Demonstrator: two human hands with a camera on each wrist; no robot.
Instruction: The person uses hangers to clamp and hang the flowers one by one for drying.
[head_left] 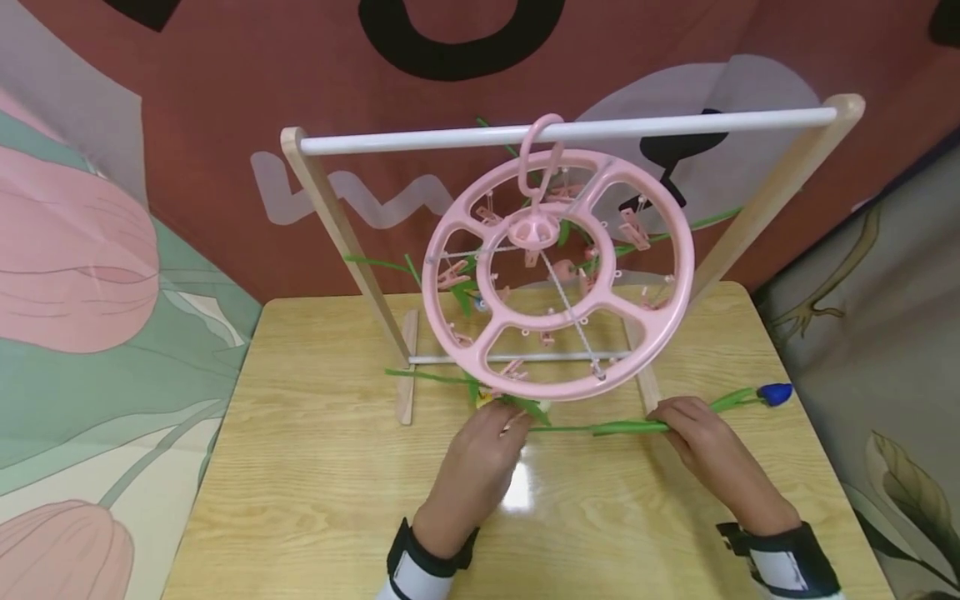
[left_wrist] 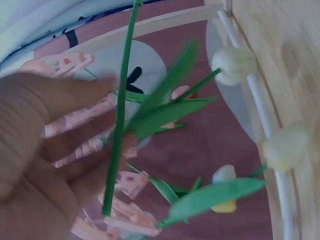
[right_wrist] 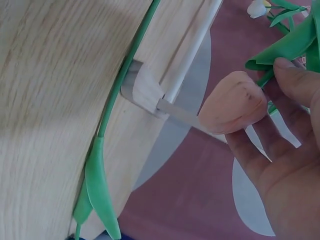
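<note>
My right hand (head_left: 693, 442) holds a peach tulip (right_wrist: 234, 104) by its green stem just under the bloom; in the head view that bloom is hidden. A blue tulip (head_left: 774, 394) lies on the table beside this hand. My left hand (head_left: 483, 454) is below the front rim of a round pink clip hanger (head_left: 558, 390). In the left wrist view its thumb and fingers close around a green tulip stem (left_wrist: 120, 115), among pale pink clips (left_wrist: 130, 217). Two whitish tulips (left_wrist: 234, 66) hang close by.
The hanger hooks onto the white top bar (head_left: 420, 137) of a wooden stand (head_left: 333, 242). More tulips hang from its clips, their green stems (head_left: 378, 263) sticking outward. The stand's feet (head_left: 406, 396) rest on the wooden table (head_left: 300, 467). A printed cloth (head_left: 225, 100) hangs behind.
</note>
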